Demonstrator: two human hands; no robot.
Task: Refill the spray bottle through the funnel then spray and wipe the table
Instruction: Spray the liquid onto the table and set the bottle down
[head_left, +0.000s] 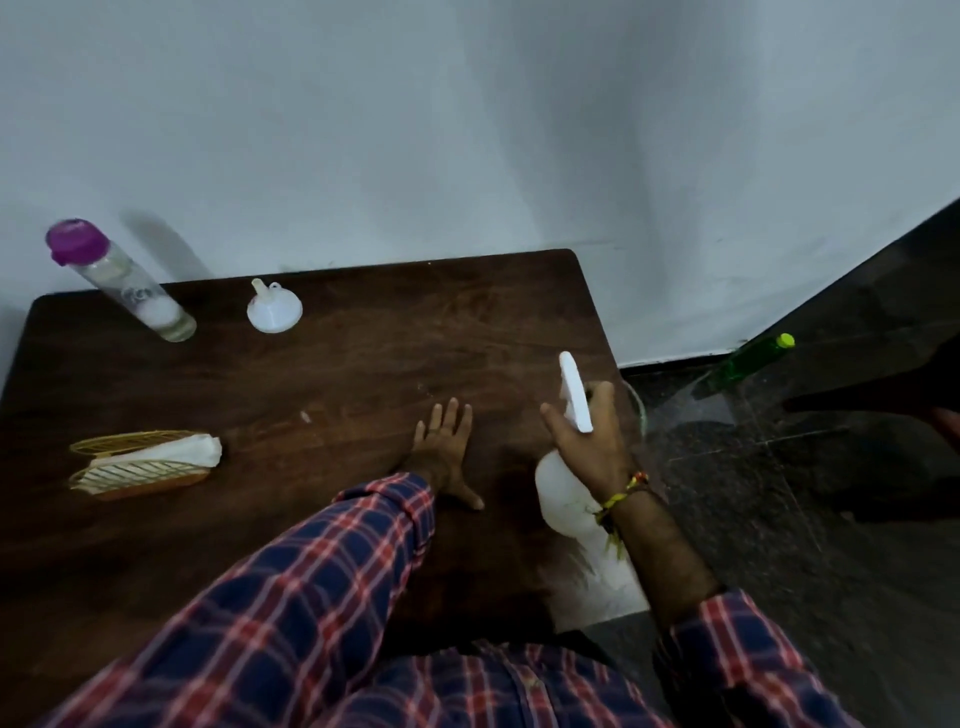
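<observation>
My right hand (589, 441) grips the neck of a white spray bottle (563, 499) near the right edge of the dark wooden table (337, 374); its white spray head sticks up above my fingers. Flat on the tabletop lies my left hand (444, 447), fingers spread, holding nothing, just left of the bottle. A white funnel (274, 309) rests upside down at the back of the table. To its left stands a clear bottle with a purple cap (119, 280). White tissues sit in a gold wire holder (140, 462) at the left.
A pale wall runs behind the table. To the right is dark tiled floor, where a green bottle with a yellow-green cap (748, 361) stands near the wall. A white patch shows at the table's front right corner (602, 582).
</observation>
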